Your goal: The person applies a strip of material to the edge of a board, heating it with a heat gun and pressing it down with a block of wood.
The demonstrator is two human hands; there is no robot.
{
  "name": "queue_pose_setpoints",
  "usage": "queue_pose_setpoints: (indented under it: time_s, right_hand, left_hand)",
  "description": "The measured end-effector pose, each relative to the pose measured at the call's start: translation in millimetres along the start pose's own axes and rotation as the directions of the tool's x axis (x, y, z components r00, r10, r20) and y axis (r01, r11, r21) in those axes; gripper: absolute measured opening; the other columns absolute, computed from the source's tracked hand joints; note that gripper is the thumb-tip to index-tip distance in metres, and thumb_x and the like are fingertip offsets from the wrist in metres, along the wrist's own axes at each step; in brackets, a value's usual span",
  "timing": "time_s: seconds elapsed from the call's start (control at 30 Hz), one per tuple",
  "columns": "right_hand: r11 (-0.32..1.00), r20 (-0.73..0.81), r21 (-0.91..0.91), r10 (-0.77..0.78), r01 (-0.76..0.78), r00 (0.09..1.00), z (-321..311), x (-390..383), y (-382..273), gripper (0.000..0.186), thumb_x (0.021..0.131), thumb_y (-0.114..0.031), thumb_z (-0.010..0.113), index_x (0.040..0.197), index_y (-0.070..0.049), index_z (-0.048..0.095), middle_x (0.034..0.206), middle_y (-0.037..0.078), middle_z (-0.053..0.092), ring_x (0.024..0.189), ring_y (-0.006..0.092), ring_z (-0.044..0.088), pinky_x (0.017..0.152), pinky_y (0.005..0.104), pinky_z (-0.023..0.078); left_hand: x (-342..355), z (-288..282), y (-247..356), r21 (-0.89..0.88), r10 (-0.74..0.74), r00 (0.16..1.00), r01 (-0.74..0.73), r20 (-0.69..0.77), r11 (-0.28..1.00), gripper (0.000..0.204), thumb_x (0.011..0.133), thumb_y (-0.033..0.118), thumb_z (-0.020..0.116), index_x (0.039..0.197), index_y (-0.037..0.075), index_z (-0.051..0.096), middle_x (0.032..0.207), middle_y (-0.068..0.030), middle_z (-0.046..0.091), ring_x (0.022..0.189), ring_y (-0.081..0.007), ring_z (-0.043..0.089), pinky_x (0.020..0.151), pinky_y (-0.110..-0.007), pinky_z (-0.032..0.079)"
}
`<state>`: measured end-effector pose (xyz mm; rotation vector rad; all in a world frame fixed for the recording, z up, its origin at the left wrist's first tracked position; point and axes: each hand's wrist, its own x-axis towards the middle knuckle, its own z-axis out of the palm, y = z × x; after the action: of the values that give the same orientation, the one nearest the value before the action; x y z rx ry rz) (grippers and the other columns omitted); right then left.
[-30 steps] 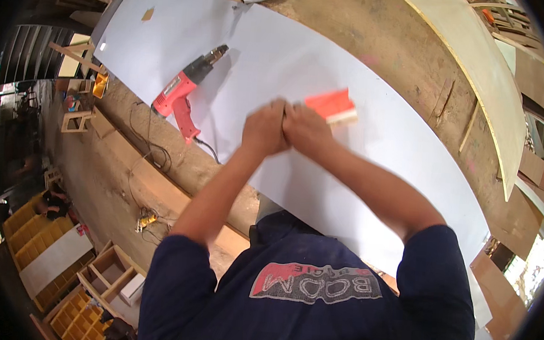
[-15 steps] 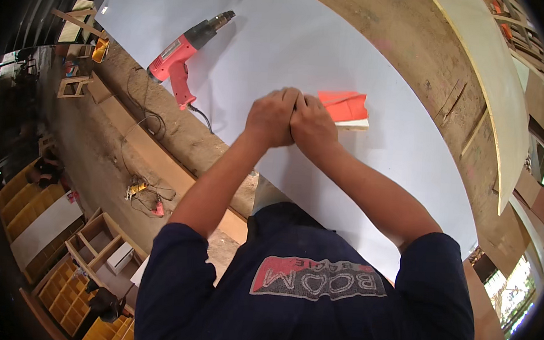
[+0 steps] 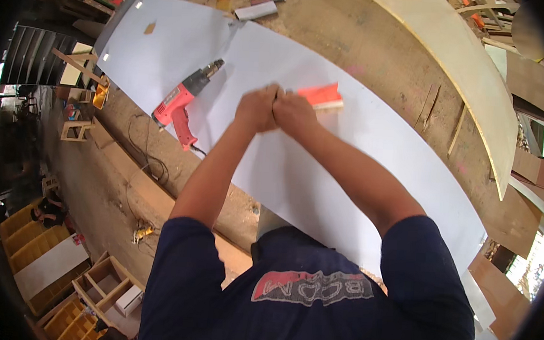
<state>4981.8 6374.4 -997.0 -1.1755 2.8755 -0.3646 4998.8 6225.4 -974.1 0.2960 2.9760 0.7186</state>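
Observation:
My left hand (image 3: 255,110) and my right hand (image 3: 293,114) press together, fingers closed over a flat block (image 3: 331,105) with a pale edge and an orange-red sheet on top. The block juts out to the right, beyond my right hand; its left part is hidden under the hands. Beneath lies a long, curved-edged, pale blue-white panel (image 3: 372,157). To the left of my hands, a red and black heat gun (image 3: 179,105) rests on the panel, its metal nozzle toward the far right.
A curved pale board (image 3: 469,101) stands at the right. On the left floor are a cable (image 3: 154,166), a yellow power tool (image 3: 144,231) and wooden box frames (image 3: 106,284). Beyond the panel's far edge lies a whitish block (image 3: 257,11).
The view has shifted, showing more of the panel's far end. My hands and the orange-topped block have moved together away from me along the panel. The heat gun stays lying there.

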Motion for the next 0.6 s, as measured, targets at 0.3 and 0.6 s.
queue_pose_setpoints:
  time_s: [0.3,0.6]
  right_hand:
    - [0.995,-0.165,-0.030,-0.104,0.100,0.981,-5,-67,-28,0.008,0.079,-0.007,0.068,0.085,-0.003,0.073,0.091,0.011,0.065,0.091,0.0259,0.063,0.085,0.0379,0.052]
    - [0.993,-0.185,-0.107,-0.068,0.048,0.980,8,49,22,0.006,0.078,-0.009,0.069,0.081,-0.005,0.072,0.088,0.010,0.065,0.082,0.0243,0.065,0.075,0.0369,0.053]
  left_hand:
    - [-74,16,42,-0.047,-0.114,0.992,0.116,0.048,0.992,0.042,0.074,0.015,0.077,0.112,0.013,0.060,0.099,-0.0109,0.071,0.095,-0.0366,0.072,0.077,-0.049,0.060]
    - [47,-5,-31,-0.013,0.047,0.995,-0.049,-0.090,0.999,0.040,0.073,0.016,0.080,0.106,0.011,0.058,0.093,-0.0115,0.070,0.089,-0.0390,0.071,0.074,-0.049,0.058]
